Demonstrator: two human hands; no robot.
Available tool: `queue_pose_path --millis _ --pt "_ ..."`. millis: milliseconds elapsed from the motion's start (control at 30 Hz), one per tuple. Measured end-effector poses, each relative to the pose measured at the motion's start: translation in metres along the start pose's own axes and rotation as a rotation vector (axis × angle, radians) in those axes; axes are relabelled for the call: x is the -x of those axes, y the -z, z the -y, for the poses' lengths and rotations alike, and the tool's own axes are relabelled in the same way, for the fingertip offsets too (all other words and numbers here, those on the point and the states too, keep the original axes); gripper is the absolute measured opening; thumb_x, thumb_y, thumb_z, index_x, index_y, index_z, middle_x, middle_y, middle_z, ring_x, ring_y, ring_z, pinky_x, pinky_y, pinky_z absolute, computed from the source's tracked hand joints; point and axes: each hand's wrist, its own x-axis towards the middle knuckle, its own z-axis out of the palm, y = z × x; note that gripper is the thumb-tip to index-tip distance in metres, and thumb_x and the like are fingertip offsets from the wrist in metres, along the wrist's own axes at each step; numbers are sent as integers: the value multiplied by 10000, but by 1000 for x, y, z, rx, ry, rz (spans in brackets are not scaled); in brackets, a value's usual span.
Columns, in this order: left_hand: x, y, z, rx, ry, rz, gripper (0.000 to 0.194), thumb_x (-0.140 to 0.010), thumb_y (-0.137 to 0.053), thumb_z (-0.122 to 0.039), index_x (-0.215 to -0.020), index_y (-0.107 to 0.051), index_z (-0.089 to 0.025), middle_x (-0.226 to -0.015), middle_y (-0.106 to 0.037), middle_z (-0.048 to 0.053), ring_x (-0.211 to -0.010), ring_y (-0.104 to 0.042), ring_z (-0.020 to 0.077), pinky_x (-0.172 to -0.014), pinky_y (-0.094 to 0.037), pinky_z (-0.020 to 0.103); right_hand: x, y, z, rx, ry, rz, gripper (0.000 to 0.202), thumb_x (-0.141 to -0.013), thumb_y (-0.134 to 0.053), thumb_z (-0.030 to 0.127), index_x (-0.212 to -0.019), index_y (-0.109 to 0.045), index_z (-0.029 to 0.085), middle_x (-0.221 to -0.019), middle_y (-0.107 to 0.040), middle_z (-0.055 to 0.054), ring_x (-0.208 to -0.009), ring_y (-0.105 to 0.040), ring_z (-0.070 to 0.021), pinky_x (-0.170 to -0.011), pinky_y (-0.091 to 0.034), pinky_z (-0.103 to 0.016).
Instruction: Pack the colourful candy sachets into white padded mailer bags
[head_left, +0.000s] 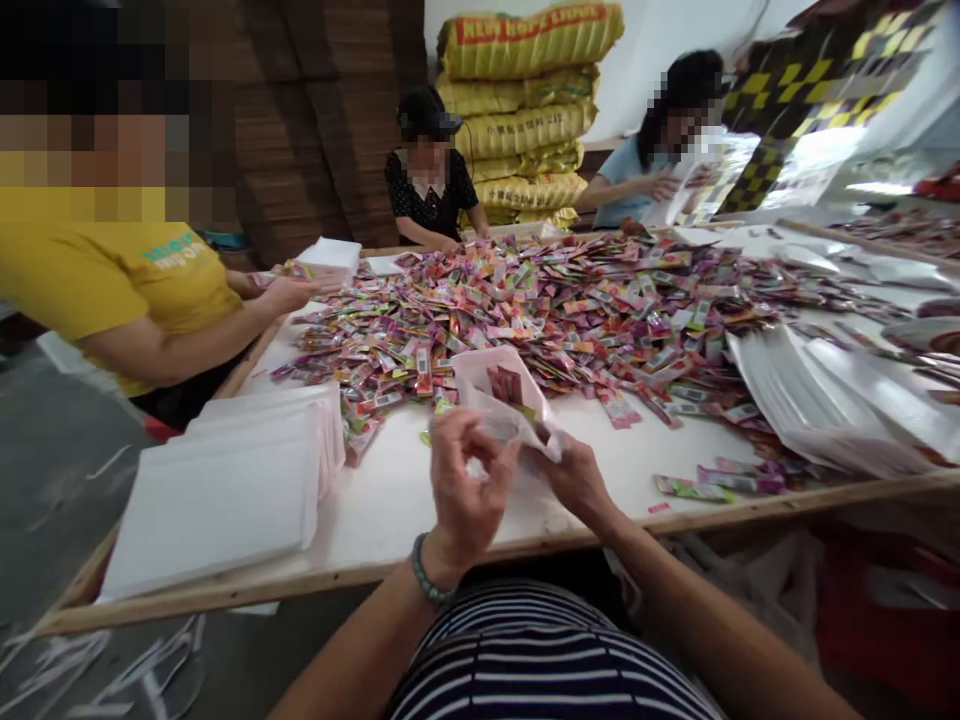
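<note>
A heap of colourful small sachets [540, 300] lies just beyond both hands; left hand [466, 480] and right hand [574, 478] pinch a translucent white plastic pouch [501, 395], mouth open, sachets inside.

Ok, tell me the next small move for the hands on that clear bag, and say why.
Probably spread the clear bag wider at its mouth. The left hand and right hand both pinch its near edge above the table, and only a few sachets show inside. The sachet pile lies just beyond it, so a wider mouth would likely take more in.
</note>
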Motion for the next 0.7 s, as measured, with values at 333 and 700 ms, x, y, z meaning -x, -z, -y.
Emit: queue_pose_path --millis 333,700 --pt "-64 36 18 161 414 553 504 -626 -820 -402 -1020 -679 -120 -942 -734 100 -858 -670 239 -811 -557 372 -52 36 43 -524 -34 302 365 -550 -851 367 -839 -734 178 -853 -737 -39 -789 -672 -227 -757 -559 -366" --pt "-38 22 38 237 522 502 380 -563 -855 -323 -883 -740 -154 -910 -752 99 -854 -684 266 -835 -555 411 -44 32 34 -560 -87 380 334 -578 -844 350 -825 -720 163 -778 -713 -32 -758 -652 -200 -725 -540 -335"
